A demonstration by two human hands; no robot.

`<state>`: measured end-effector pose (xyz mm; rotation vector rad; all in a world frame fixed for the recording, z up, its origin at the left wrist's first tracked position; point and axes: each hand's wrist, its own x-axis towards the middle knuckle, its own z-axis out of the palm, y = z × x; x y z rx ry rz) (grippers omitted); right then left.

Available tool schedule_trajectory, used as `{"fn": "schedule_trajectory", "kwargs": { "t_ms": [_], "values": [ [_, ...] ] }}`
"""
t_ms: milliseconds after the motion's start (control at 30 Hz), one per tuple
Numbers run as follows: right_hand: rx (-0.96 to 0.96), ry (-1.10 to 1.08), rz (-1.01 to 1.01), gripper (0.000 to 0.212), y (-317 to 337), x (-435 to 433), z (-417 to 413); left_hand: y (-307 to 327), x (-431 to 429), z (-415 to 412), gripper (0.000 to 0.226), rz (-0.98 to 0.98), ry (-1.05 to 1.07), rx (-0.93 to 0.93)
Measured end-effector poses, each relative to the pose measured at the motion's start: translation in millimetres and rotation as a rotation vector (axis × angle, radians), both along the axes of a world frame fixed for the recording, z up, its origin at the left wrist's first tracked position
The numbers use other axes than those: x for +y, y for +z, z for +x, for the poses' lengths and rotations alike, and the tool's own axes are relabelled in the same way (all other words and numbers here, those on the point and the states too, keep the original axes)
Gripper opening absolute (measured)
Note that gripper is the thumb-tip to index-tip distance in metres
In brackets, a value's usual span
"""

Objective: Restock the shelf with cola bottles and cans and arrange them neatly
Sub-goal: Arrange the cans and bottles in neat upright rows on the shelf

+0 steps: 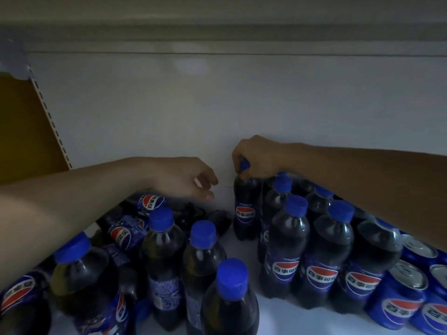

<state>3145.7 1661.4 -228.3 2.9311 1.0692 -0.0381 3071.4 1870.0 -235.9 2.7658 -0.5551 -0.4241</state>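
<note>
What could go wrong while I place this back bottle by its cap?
The right-hand grip holds the back cola bottle only by its cap, so it may swing into the upright row. The left forearm hangs low over toppled bottles and could knock the standing bottles nearby.

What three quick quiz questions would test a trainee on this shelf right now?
1. True or false: the left hand holds a bottle.
2. The right hand grips the back bottle by its: A) cap end, B) label, C) base.
3. Fill in: the cans stand on the shelf's ____ side.
Key: 1 false; 2 A; 3 right.
</note>
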Motion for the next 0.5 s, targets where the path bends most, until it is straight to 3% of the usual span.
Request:
{"fn": "schedule_trajectory", "kwargs": {
  "t_ms": [133,267,367,433,500],
  "values": [
    [-0.044,0.003,-0.033,0.028,0.0,5.6,1.6,-0.8,3.1,-3.2,0.045,0.027,-0.026,0.008],
    [-0.096,-0.039,-0.193,0.039,5.6,10.2,-6.3,8.2,2.5,-13.3,0.038,-0.011,-0.033,-0.012],
    [-0.264,-0.065,-0.32,0.049,16.8,10.4,-27.6,23.5,4.3,-25.1,0.037,-0.039,-0.014,-0.046],
    [-0.321,0.05,-0.115,0.038,27.2,10.6,-55.2,32.0,9.8,-34.6,0.029,-0.065,-0.011,-0.062],
    [-0.139,0.25,0.242,0.028,34.8,12.5,-91.5,36.8,17.9,-45.5,0.014,-0.08,0.001,-0.06]
  ]
}}
